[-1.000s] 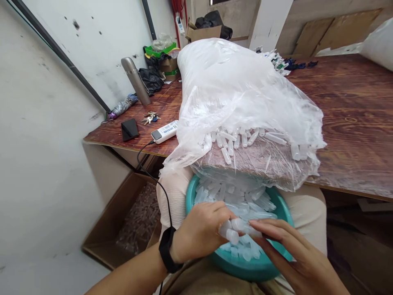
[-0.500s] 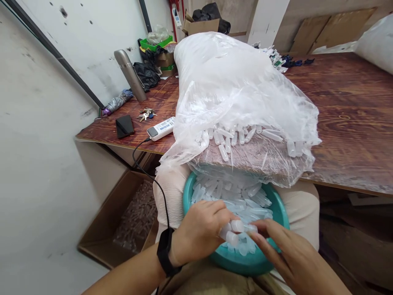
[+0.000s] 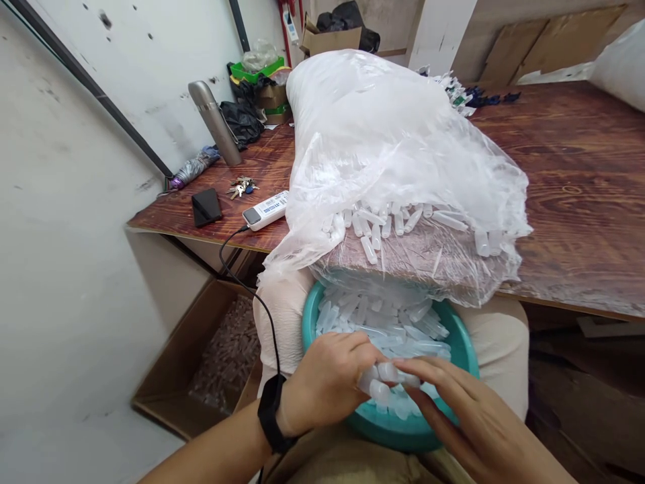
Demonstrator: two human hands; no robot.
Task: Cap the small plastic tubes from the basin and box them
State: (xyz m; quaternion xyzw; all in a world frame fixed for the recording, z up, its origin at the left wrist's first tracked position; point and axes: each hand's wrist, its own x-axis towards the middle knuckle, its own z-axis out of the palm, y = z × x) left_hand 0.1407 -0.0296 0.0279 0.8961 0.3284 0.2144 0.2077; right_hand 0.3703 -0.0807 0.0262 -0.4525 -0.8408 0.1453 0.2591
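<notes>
Translucent plastic tubes [image 3: 381, 390] are located in the left hand [image 3: 330, 376], above the basin [image 3: 466, 349]. The left hand is closed around a small bundle; the tube ends project from the thumb side, toward the right hand [image 3: 461, 403]. The right hand is held with thumb and forefinger slightly apart, fingertips at the projecting ends. Whether these fingertips grip a tube or only touch it cannot be told.

The teal basin rests in the person's lap and contains a heap of loose tubes [image 3: 353, 306]. Directly beyond it, a large clear plastic bag [image 3: 373, 114] lies on the wood-grain table [image 3: 579, 175], its near end overhanging the table edge. Further tubes are visible at the near end of the bag.

Left of the bag, a white device [image 3: 266, 211] connects to a black cable [image 3: 269, 319]. Keys [image 3: 242, 187] lie just beyond the device. A metal flask [image 3: 216, 124] stands behind the keys. A black band [image 3: 272, 413] encircles the left wrist.
</notes>
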